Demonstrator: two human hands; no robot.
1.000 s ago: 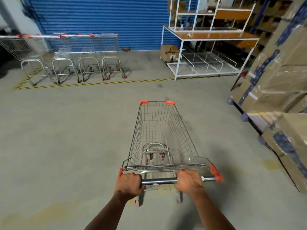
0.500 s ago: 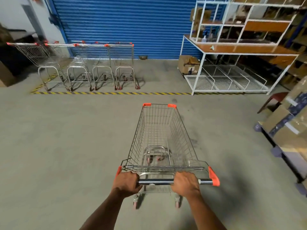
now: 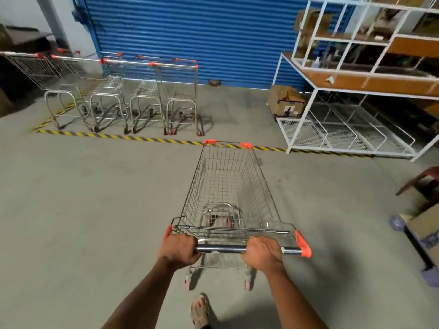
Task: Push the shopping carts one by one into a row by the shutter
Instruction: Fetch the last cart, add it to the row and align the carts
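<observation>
An empty wire shopping cart (image 3: 228,186) with orange corner caps stands in front of me, its nose at the striped floor line. My left hand (image 3: 178,251) and my right hand (image 3: 261,253) both grip its steel handle bar (image 3: 221,248). Ahead on the left, several carts (image 3: 123,91) stand side by side in a row before the blue shutter (image 3: 202,36). The rightmost cart of that row (image 3: 181,91) is just left of my cart's line.
A yellow-black floor stripe (image 3: 147,138) runs across in front of the row. A white metal rack (image 3: 356,96) with a cardboard box (image 3: 286,100) stands at right. Boxes on a pallet (image 3: 425,229) and a red stool (image 3: 420,181) sit at the right edge. Open floor lies between row and rack.
The cart and I have rolled forward toward the shutter; the row of carts and the rack are nearer and larger. Both hands keep their grip on the handle.
</observation>
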